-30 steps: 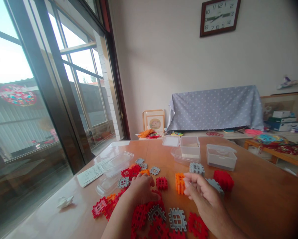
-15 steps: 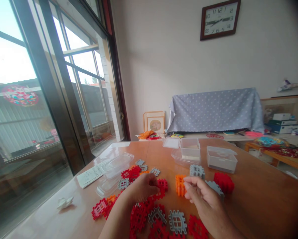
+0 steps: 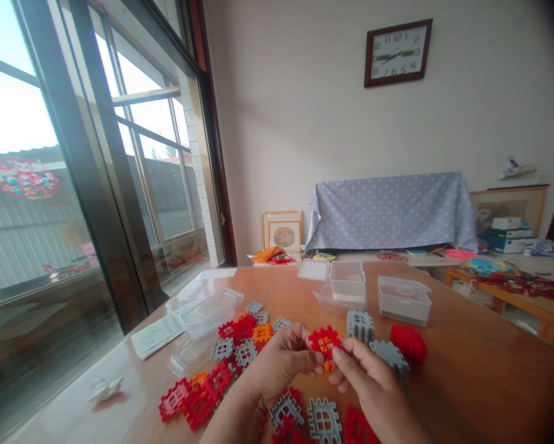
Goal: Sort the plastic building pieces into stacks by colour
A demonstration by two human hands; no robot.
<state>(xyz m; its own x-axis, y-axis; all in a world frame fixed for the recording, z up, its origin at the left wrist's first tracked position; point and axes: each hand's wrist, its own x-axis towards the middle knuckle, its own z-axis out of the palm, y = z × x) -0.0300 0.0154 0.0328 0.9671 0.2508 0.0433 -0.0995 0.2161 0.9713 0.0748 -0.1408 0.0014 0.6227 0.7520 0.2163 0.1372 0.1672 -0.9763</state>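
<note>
A red waffle block (image 3: 324, 340) is held up over the wooden table (image 3: 480, 376) by both hands. My left hand (image 3: 281, 365) pinches its left edge and my right hand (image 3: 363, 376) pinches its right edge. A bit of an orange block (image 3: 329, 365) shows just under it between the fingers. Loose red, grey and orange waffle blocks (image 3: 240, 345) lie scattered to the left and below my hands. A grey block stack (image 3: 360, 325) and a red block stack (image 3: 409, 343) stand just beyond my right hand.
Clear plastic boxes (image 3: 404, 300) and lids (image 3: 205, 311) stand on the far part of the table. A printed paper sheet (image 3: 157, 333) and a crumpled white scrap (image 3: 102, 388) lie near the left edge. Tall windows run along the left.
My left hand picked a red block off the pile and lifted it. My right hand moved in to grip its other edge. The camera view tilted slightly.
</note>
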